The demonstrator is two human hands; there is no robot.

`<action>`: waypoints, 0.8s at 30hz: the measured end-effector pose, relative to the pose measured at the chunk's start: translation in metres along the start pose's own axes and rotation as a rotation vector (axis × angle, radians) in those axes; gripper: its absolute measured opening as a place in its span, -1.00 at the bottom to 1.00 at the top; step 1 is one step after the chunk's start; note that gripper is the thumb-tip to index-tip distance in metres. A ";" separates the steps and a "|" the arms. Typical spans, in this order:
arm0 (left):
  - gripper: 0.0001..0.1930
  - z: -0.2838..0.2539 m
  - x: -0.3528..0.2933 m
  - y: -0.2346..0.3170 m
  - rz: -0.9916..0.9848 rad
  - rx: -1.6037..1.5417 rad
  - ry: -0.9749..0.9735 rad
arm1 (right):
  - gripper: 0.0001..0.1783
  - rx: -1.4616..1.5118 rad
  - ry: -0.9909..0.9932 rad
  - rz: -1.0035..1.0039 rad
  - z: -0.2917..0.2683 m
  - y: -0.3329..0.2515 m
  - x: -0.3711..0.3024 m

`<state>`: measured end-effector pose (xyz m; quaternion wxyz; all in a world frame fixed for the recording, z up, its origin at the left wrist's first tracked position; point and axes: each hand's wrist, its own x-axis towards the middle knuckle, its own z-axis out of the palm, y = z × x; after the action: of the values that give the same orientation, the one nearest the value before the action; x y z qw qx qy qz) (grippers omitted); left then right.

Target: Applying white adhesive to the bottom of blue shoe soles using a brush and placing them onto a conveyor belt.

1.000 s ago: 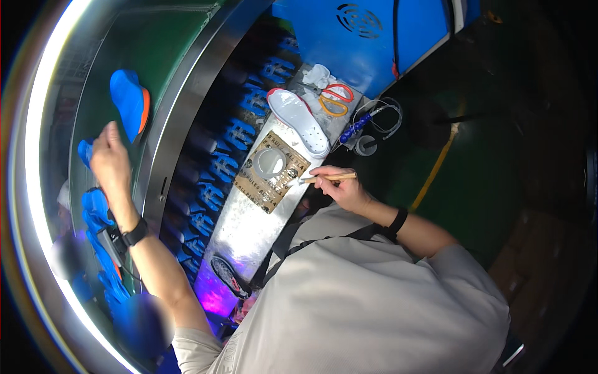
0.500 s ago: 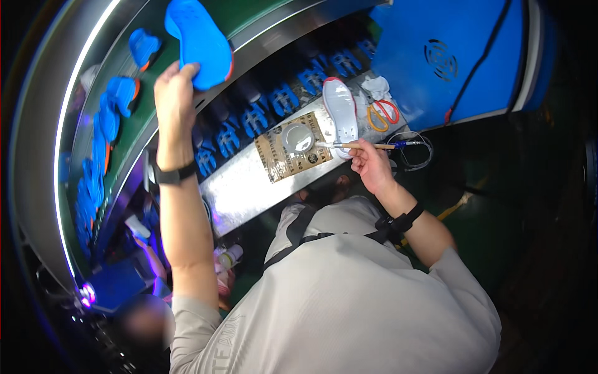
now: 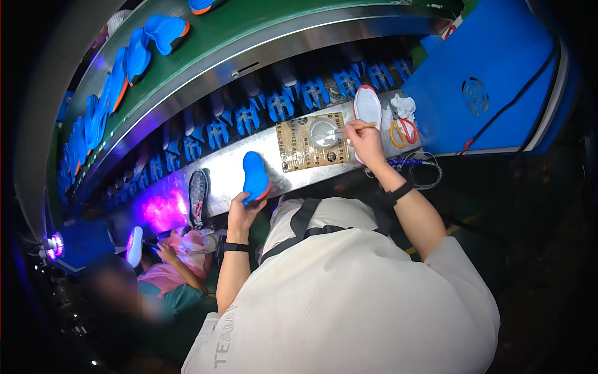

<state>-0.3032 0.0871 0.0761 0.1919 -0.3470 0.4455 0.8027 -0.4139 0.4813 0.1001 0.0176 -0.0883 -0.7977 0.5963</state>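
Near the front edge of the metal bench [image 3: 224, 181], my left hand [image 3: 242, 215] grips the heel end of a blue shoe insole [image 3: 254, 173] with an orange heel edge. My right hand [image 3: 366, 143] is closed round a brush [image 3: 358, 126] with a wooden handle. The brush's tip is at a round dish of whitish liquid [image 3: 324, 132]. Under the dish lies brown printed paper [image 3: 293, 153]. Just beyond my right hand rests a white shoe sole with a red rim [image 3: 367, 105], partly covered by the hand.
Scissors with orange and red handles [image 3: 398, 132] and crumpled white material [image 3: 403, 103] lie right. Blue insoles [image 3: 138, 53] line a green conveyor [image 3: 249, 19]. Below it sits a row of blue racks [image 3: 280, 106]. A dark shoe [image 3: 198, 198] stands left, near another person [image 3: 180, 268]. A blue cabinet [image 3: 492, 81] is right.
My left hand has brought the blue insole down from above the conveyor to the bench front. The brush has moved over the dish. My view has shifted left, showing the dark shoe.
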 end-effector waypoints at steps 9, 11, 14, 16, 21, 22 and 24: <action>-0.27 -0.022 0.002 -0.033 -0.159 -1.003 -0.252 | -0.71 -0.567 -0.138 -0.110 0.031 0.020 0.032; -0.27 -0.029 0.012 -0.036 -0.153 -0.966 -0.348 | -0.72 -0.529 -0.110 -0.104 0.032 0.013 0.031; -0.29 0.004 -0.003 -0.009 -0.061 -0.778 -0.351 | -0.72 -0.404 -0.042 -0.169 0.023 -0.003 0.023; -0.31 0.016 -0.012 -0.001 -0.006 -0.726 -0.423 | -0.75 -0.400 -0.060 -0.189 0.018 -0.027 0.014; -0.01 0.061 -0.043 0.031 0.296 -0.231 -0.495 | -0.77 -0.077 -0.021 -0.190 0.015 -0.035 -0.003; -0.01 0.068 -0.049 0.036 0.308 -0.232 -0.481 | -0.78 -0.038 0.007 -0.241 0.016 -0.038 -0.006; 0.08 0.082 -0.060 0.045 0.310 -0.093 -0.491 | -0.79 -0.090 -0.017 -0.303 0.012 -0.034 -0.003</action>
<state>-0.3218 0.1326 0.1753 0.1528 -0.0786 0.3961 0.9020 -0.4167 0.4603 0.1293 0.0966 0.0376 -0.8279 0.5512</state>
